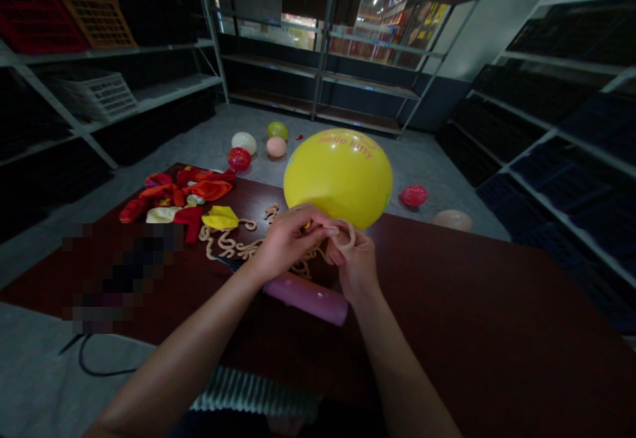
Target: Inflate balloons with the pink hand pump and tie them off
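Observation:
A large inflated yellow balloon [338, 173] with "hello kitty" printed on it stands just beyond my hands, its neck end towards them. My left hand [291, 236] is closed in a pinch, its fingertips meeting those of the other hand. A beige cord [352, 236] loops over the fingers of my right hand [358, 262], which is closed on it. Exactly what the left fingertips grip, cord or balloon neck, is hidden. Below the hands lies a pink cylinder [308, 297], like a balloon pump. More beige cords [226, 244] lie in a tangle to the left.
Deflated balloons [183, 189] are heaped on the dark wooden table [447, 305] at the left, near a yellow one [221, 217]. Inflated balloons, such as a red one [414, 195] and a white one [244, 143], lie on the floor. Metal shelves [318, 73] surround the area.

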A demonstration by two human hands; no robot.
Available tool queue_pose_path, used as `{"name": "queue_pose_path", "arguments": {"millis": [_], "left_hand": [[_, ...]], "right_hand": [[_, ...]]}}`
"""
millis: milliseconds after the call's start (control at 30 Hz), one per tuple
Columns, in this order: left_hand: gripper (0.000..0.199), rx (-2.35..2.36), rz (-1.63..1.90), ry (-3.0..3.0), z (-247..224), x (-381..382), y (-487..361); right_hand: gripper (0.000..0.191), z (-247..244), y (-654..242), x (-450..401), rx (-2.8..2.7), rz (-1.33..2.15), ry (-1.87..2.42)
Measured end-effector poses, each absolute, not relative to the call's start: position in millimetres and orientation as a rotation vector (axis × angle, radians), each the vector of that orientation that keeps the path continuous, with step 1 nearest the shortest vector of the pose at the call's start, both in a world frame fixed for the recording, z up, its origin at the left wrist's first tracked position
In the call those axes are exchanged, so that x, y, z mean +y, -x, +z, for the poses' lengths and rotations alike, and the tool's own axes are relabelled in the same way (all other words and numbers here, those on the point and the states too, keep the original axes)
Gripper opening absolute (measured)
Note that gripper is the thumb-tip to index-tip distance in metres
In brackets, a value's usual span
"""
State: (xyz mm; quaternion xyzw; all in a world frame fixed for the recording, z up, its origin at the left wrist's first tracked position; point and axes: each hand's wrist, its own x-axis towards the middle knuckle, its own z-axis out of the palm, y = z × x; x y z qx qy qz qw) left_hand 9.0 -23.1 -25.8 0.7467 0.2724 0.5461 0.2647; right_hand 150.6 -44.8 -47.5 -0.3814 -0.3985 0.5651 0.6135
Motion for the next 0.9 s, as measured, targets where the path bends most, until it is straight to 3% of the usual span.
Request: {"name": "queue_pose_path", "arguments": {"millis": [167, 467, 700, 900], "left_hand": [[0.036, 0.770, 1.557, -1.483, -31.9, -21.7, -16.2], [0.044, 0.637, 1.530, -0.837, -23.1, -21.8, -15.5], [0.045, 0.671, 1.467, -0.937, -28.8, -16.4, -16.5], [0.030, 0.652, 1.380, -1.328, -27.5, -17.8, -13.3]], "right_hand": [[0.031, -47.0, -147.7, -49.4, -1.090, 1.054, 1.043], [0.029, -45.7, -145.9, -55.5, -1.300, 0.886, 1.107], [0.024, -45.8, -147.3, -54.7, -1.258, 0.911, 1.091], [0.033, -44.2, -146.7, -54.8, -1.138, 0.999, 1.040]]}}
